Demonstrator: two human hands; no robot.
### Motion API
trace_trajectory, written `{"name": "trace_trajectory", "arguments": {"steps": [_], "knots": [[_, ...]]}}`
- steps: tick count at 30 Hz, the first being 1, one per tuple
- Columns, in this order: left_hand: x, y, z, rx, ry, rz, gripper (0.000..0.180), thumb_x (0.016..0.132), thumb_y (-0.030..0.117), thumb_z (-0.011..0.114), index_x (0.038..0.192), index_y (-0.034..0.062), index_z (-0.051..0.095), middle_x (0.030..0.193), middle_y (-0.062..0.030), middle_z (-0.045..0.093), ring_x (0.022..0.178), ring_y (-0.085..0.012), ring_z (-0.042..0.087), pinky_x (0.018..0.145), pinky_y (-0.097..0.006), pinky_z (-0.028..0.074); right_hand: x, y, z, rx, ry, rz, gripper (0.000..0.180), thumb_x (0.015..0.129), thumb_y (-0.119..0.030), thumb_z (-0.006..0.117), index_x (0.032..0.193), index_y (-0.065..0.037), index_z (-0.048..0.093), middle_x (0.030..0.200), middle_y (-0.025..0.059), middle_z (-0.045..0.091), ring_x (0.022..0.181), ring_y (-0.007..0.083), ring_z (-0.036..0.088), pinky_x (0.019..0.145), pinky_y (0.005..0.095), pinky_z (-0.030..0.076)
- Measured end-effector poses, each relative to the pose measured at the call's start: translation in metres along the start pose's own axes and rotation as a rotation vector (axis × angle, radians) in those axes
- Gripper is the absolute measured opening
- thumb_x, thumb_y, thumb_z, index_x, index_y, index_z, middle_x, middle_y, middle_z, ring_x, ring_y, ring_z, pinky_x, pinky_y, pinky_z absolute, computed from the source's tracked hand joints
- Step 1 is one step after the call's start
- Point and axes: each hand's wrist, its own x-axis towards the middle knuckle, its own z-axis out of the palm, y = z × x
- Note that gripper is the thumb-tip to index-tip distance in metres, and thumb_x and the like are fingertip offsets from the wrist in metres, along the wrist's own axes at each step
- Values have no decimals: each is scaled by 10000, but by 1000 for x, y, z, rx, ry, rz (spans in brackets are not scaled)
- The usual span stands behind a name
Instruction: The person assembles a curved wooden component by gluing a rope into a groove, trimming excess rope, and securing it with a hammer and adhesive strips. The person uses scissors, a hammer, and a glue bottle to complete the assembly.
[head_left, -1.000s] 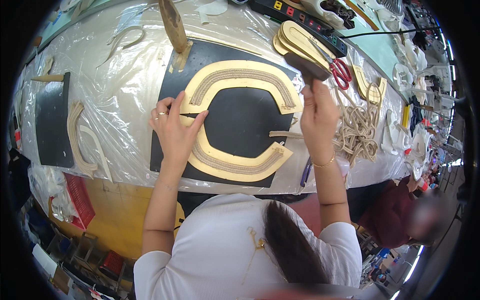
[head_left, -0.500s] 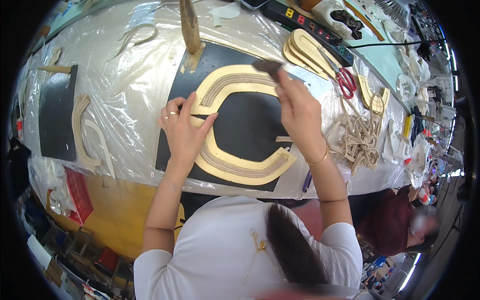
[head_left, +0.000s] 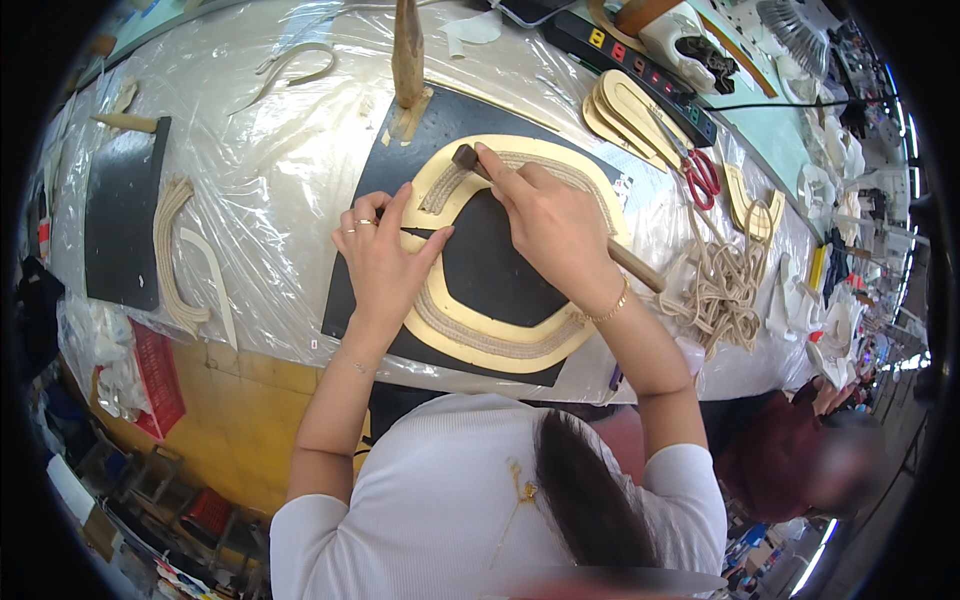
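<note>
My right hand [head_left: 560,215] grips a hammer [head_left: 632,264] by its wooden handle. The dark hammer head [head_left: 465,157] is over the upper cream curved panel [head_left: 445,168], near the end of a braided beige strip [head_left: 540,160] on it. My left hand [head_left: 385,250] presses down at the left side of the cream shape, its thumb and forefinger spread apart on either side of a narrow dark gap. Below, the lower curve [head_left: 480,357] carries a similar braided strip. Everything lies on a black board [head_left: 480,255]; part of the cream shape is hidden under my hands.
A wooden post-like handle [head_left: 408,55] rises at the board's far edge. At right are red-handled scissors [head_left: 700,180], stacked cream pieces [head_left: 625,110] and tangled beige cord [head_left: 715,285]. Another black board [head_left: 125,215] and a cord bundle [head_left: 170,260] lie left. A co-worker [head_left: 770,450] is at right.
My right hand has moved left and down, bringing the hammer head from the upper right of the panel to its upper left. My left hand keeps its place on the panel.
</note>
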Motion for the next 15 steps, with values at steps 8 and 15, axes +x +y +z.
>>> {"name": "trace_trajectory", "arguments": {"steps": [8, 15], "knots": [[-2, 1, 0, -21, -25, -42, 649, 720, 379, 870, 1268, 99, 662, 1140, -83, 551, 1094, -278, 503, 963, -428, 352, -13, -19, 5, 117, -31, -92, 532, 875, -75, 683, 1393, -152, 585, 816, 84, 629, 634, 254, 634, 551, 378, 507], [-3, 2, -1, -7, -31, -52, 659, 721, 394, 868, 1273, 102, 657, 1161, -98, 555, 1096, -286, 508, 973, -440, 354, -16, -24, 11, 190, -74, -58, 489, 903, -132, 666, 1384, -183, 596, 832, 76, 639, 666, 256, 656, 559, 370, 524]]}}
